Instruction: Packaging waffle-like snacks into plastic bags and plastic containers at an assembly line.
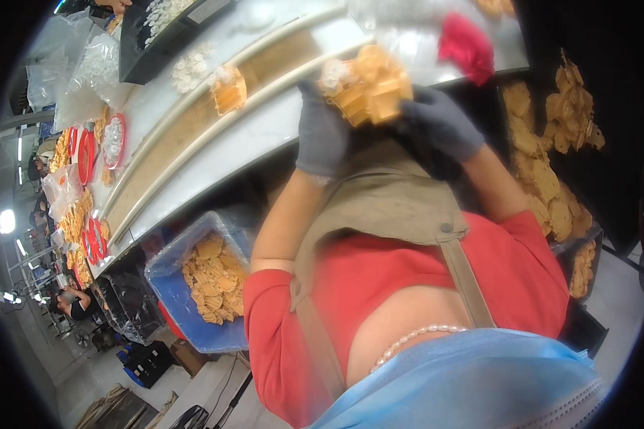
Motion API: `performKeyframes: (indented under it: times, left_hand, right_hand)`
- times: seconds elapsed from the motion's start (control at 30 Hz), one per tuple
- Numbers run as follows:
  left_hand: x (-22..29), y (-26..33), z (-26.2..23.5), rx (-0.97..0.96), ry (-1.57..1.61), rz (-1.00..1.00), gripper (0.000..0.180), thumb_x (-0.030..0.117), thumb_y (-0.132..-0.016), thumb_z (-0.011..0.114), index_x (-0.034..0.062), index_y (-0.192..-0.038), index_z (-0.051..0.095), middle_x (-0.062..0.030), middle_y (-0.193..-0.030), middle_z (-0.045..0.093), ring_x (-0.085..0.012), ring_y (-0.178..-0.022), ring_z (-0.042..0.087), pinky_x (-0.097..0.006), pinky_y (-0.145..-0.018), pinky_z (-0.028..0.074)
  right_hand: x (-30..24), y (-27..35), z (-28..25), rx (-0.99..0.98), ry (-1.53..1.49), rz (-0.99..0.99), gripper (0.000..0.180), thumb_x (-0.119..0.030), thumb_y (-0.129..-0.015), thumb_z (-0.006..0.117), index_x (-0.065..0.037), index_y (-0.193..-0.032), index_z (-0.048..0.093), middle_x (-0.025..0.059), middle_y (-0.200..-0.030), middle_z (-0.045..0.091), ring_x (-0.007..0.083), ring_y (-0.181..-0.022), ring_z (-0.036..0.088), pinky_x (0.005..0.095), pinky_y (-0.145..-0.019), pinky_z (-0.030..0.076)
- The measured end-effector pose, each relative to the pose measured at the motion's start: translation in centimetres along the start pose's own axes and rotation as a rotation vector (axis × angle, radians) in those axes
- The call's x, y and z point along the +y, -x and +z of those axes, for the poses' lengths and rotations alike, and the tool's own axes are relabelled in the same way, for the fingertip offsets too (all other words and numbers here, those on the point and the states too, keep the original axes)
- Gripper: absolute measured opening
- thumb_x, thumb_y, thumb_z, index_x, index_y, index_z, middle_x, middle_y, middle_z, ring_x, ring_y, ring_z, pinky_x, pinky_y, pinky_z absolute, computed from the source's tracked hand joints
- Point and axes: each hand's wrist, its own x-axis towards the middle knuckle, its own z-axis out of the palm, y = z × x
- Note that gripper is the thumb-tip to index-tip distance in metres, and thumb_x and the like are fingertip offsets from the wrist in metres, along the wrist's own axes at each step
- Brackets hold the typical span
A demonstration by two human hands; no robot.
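Note:
Both my hands wear grey gloves and are raised at the table's near edge. Between them is an orange moulded plastic part with ribs and ledges, its surface slightly blurred. My left hand grips its left side, where a small whitish clump shows at the upper corner. My right hand closes on the right edge of the part, with its fingertips partly hidden. Farther left, a similar orange part with white bits on top sits on the brown conveyor strip. A bright pink-red cloth lies beyond my right hand.
The brown conveyor belt runs between pale rails along the table. Small white pieces lie by a black tray. A blue bin of orange parts stands at my left; more orange parts are heaped at right. Another person is far left.

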Motion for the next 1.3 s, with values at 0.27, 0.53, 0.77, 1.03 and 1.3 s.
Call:
performKeyframes:
  times: [0.27,0.53,0.77,1.03,1.3]
  left_hand:
    - [-0.1,0.7,-0.4,0.024,-0.062,0.013,0.073,0.061,-0.09,0.039,-0.0013,-0.128,0.042,-0.0144,-0.123,0.051,-0.0241,-0.114,0.05,-0.037,-0.101,0.039]
    - [0.1,0.4,-0.6,0.124,-0.241,0.127,0.04,0.025,-0.095,0.055,-0.001,-0.123,0.044,-0.0095,-0.113,0.055,-0.0169,-0.101,0.054,-0.03,-0.086,0.046]
    - [0.2,0.4,-0.1,0.096,-0.508,0.231,0.045,0.022,-0.09,0.063,-0.0002,-0.124,0.046,-0.0092,-0.113,0.056,-0.0159,-0.1,0.054,-0.028,-0.086,0.046]
    - [0.3,1.1,1.3,0.062,-0.696,0.256,0.044,0.015,-0.084,0.069,0.0002,-0.123,0.053,-0.0087,-0.109,0.06,-0.0143,-0.094,0.057,-0.029,-0.083,0.049]
    - [0.1,1.0,1.0,0.06,-0.995,0.418,0.041,0.001,-0.083,0.067,-0.0045,-0.12,0.052,-0.0128,-0.112,0.059,-0.0142,-0.095,0.059,-0.027,-0.078,0.051]
  right_hand:
    - [-0.4,-1.0,1.7,0.103,0.283,0.011,0.036,-0.025,-0.083,0.069,0.005,-0.101,0.063,0.0026,-0.084,0.061,0.0081,-0.074,0.054,0.0223,-0.069,0.045]
    - [-0.2,-2.1,1.8,0.151,0.594,-0.04,0.029,-0.026,-0.08,0.07,0.0,-0.094,0.065,0.0014,-0.08,0.062,0.0085,-0.074,0.055,0.0236,-0.071,0.046]
    - [0.0,-4.4,2.9,0.392,0.517,-0.632,0.033,-0.037,-0.084,0.065,-0.005,-0.093,0.064,0.0036,-0.082,0.062,0.0152,-0.076,0.056,0.0272,-0.072,0.046]
    - [-2.3,-5.6,5.3,0.353,0.614,-0.836,0.047,-0.044,-0.093,0.051,-0.001,-0.077,0.058,0.0086,-0.067,0.053,0.0169,-0.062,0.048,0.0307,-0.059,0.042]
    - [-1.9,-6.7,6.3,0.326,0.425,-0.837,0.048,-0.043,-0.095,0.051,-0.001,-0.072,0.057,0.0019,-0.063,0.05,0.0098,-0.061,0.044,0.0284,-0.055,0.039]
